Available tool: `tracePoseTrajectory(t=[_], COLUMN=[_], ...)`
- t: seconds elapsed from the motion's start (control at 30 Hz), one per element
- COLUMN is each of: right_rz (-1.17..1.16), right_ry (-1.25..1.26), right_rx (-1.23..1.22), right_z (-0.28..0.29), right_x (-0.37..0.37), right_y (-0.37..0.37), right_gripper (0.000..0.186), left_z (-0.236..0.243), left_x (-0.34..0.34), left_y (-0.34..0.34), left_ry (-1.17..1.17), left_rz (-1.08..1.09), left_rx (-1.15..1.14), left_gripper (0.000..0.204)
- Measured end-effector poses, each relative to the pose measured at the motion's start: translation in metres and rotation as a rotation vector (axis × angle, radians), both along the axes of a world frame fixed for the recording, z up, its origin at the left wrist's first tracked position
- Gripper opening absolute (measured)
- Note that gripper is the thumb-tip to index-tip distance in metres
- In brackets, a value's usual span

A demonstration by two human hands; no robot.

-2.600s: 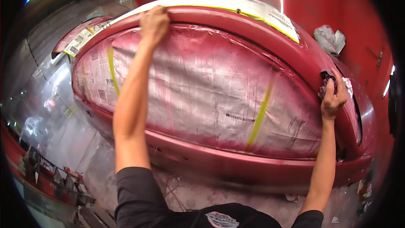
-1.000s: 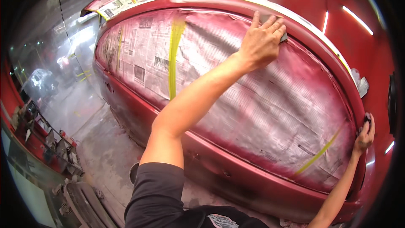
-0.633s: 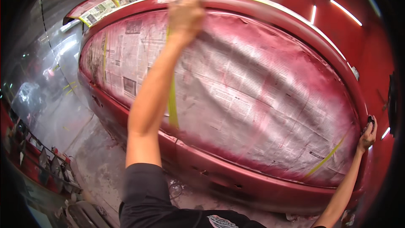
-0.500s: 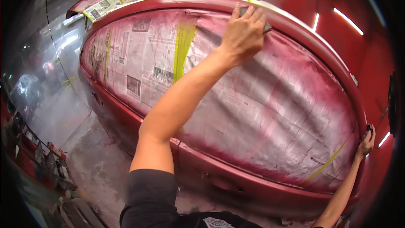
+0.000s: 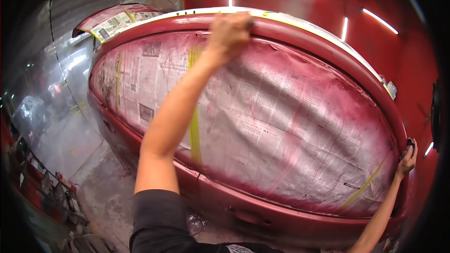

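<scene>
Fingers [image 5: 232, 22] of two hands [image 5: 406, 160], one car [image 5: 220, 197]

Newspaper masking [image 5: 267, 136]: print mostly too small to read | dark heading strip [image 5: 351, 186] | shirt [image 5: 159, 213]: emblem [image 5: 239, 249] cut off

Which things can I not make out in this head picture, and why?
Head view:
What the left hand may hold: hidden by that hand, which is blurred.
Small black object at the right hand: too small, partly covered by the hand.
Whatever lies behind the pink-edged grey newspaper covering: hidden by it.
Pale emblem on the black fabric shirt: cut by the lower edge.
</scene>
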State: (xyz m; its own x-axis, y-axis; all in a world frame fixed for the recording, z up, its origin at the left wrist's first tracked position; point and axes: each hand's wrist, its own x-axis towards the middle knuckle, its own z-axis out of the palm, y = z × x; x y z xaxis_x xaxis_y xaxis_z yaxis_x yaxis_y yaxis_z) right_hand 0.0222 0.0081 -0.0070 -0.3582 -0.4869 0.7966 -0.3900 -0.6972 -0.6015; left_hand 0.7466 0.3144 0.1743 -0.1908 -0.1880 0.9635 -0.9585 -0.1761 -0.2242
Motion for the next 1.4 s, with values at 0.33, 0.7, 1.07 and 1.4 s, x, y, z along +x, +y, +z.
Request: tracePoseTrajectory(t=[0.33,0.7,1.07,1.4], right_rz=[-0.093,-0.152,-0.542,0.304], right_ry=[0.052,0.088,0.441,0.347], right_rx=[-0.049,-0.084,-0.25,-0.548], right_z=[0.002,-0.007,-0.006,0.151], right_x=[0.01,0.021,0.006,0.306], right_y=[-0.003,-0.007,-0.01,0.132], right_gripper=[0.035,0.035,0.036,0.03], left_z=[-0.018,0.009,-0.027,-0.107], left_x=[-0.025,0.068,0.053,-0.112], left_y=[-0.015,0.04,0.049,0.11], left_ry=[0.04,0.208,0.243,0.239], left_rz=[0.012,0.225,0.186,-0.421], left_rx=[0.078,-0.007,-0.116,0.105], left_gripper=[0.019,0.016,0.038,0.033])
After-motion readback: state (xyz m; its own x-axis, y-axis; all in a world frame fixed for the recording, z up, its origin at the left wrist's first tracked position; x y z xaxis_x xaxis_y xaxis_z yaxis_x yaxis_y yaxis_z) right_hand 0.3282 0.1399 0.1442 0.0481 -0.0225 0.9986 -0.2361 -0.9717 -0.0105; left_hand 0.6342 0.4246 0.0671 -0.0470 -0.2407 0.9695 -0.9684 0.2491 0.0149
